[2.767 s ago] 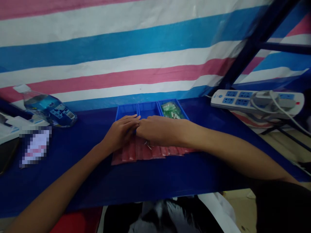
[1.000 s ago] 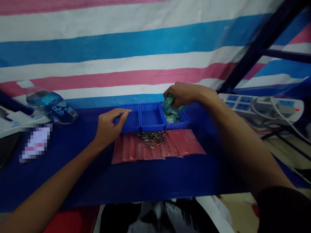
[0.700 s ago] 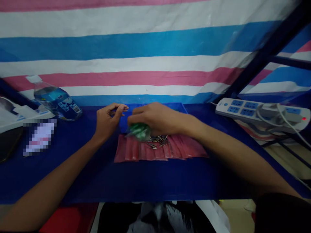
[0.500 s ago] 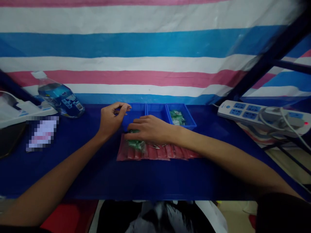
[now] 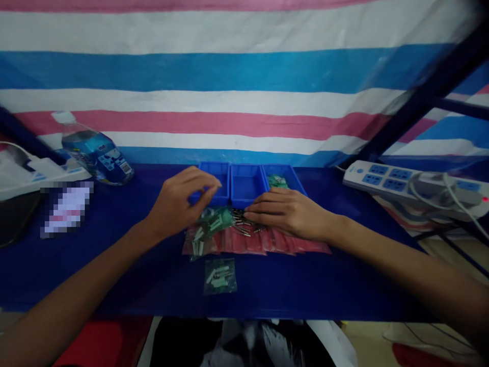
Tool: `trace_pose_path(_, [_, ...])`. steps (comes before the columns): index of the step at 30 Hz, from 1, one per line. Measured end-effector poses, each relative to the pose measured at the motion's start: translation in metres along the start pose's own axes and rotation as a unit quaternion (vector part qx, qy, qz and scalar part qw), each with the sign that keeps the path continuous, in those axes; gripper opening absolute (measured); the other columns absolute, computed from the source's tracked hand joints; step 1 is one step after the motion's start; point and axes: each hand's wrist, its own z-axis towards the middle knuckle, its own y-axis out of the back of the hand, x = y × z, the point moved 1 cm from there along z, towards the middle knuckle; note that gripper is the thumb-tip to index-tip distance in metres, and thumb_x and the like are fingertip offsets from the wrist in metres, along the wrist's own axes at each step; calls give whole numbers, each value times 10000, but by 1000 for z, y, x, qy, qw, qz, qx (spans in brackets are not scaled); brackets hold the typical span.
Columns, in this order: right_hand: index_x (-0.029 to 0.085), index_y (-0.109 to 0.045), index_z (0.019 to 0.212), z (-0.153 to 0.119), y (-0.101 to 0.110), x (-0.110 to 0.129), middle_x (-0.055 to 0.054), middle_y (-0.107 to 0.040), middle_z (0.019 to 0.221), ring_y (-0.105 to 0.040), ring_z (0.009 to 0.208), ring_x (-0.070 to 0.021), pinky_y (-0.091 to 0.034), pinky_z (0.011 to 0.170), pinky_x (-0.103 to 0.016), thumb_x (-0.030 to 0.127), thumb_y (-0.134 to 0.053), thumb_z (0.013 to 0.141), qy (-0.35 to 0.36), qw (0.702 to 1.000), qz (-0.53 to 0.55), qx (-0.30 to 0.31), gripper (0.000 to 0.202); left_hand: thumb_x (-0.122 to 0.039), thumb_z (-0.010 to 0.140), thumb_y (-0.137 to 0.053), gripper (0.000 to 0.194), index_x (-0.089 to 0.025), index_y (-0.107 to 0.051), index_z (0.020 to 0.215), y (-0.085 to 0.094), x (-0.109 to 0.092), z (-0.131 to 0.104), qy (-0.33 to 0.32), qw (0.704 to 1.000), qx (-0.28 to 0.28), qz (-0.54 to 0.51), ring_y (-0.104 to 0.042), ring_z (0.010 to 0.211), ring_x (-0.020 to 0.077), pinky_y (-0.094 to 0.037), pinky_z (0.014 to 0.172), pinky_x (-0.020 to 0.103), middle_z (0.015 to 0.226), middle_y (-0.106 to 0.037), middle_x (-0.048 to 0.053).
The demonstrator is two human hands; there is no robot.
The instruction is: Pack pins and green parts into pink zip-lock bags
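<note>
My left hand (image 5: 185,199) hovers over the left end of the blue compartment tray (image 5: 246,183), its thumb and forefinger pinched together; whether anything is between them I cannot make out. My right hand (image 5: 288,211) lies flat with fingers stretched out, over the loose metal screws (image 5: 242,224) and red bags. Below my left hand are green-tinted clear bags (image 5: 216,220) with small pale pieces inside. A row of red bags (image 5: 248,242) lies beneath the screws. One small clear bag (image 5: 220,277) of pale pieces and screws lies nearer the table's front edge.
More green-tinted bags (image 5: 278,180) sit in the tray's right compartment. A power strip (image 5: 397,178) with plugs and cables stands at the right. On the left are a bottle (image 5: 97,153), a white power strip (image 5: 46,176) and a dark flat object (image 5: 17,219).
My right hand has moved right, off the green-tinted bags and onto the screws. My left hand has come right and slightly nearer. A small clear bag now lies near the front edge.
</note>
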Motion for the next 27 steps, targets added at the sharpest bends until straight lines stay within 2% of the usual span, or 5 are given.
trace_pose_path(5, [136, -623, 1277, -33, -5, 11, -135, -701, 1211, -644, 1116, -236, -521, 900, -443, 162, -473, 993, -35, 999, 6, 4, 322, -162, 917, -554, 309, -239, -642, 1203, 9, -55, -75, -156, 971, 151, 100, -647, 1129, 225, -591, 774, 329, 1211, -698, 30])
trace_pose_path(11, [153, -621, 1284, -46, 0, 14, -129, -666, 1279, -594, 1199, -268, -490, 966, -458, 435, -557, 958, -83, 996, 27, 0, 436, -170, 934, -465, 417, -178, -586, 1333, 10, -78, -128, -151, 954, 202, 162, -620, 1207, 240, -597, 733, 323, 1353, -610, 68])
trace_pose_path(16, [172, -693, 1140, -39, 15, -3, -97, -712, 1163, -638, 1088, -239, -492, 939, -432, 289, -514, 978, -163, 985, 35, -48, 268, -141, 881, -360, 539, -230, -564, 1371, 26, -86, -111, -194, 957, 180, 116, -655, 1135, 188, -596, 803, 311, 1275, -665, 1])
trace_pose_path(19, [159, -700, 1117, -38, 20, -21, -112, -704, 1158, -640, 1081, -237, -492, 959, -415, 266, -485, 978, -218, 974, 39, -56, 277, -158, 908, -368, 584, -356, -435, 1453, 34, -84, -82, -142, 975, 156, 63, -633, 1184, 194, -586, 934, 343, 1273, -662, -63])
trace_pose_path(27, [102, -579, 1334, -24, 3, -96, -183, -574, 1386, -561, 1225, -326, -449, 1019, -443, 222, -727, 747, -293, 922, 144, 211, 618, -238, 980, -505, 271, -172, -630, 1211, -30, -44, 7, -188, 967, 131, 114, -597, 1230, 271, -589, 940, 431, 1301, -648, 82])
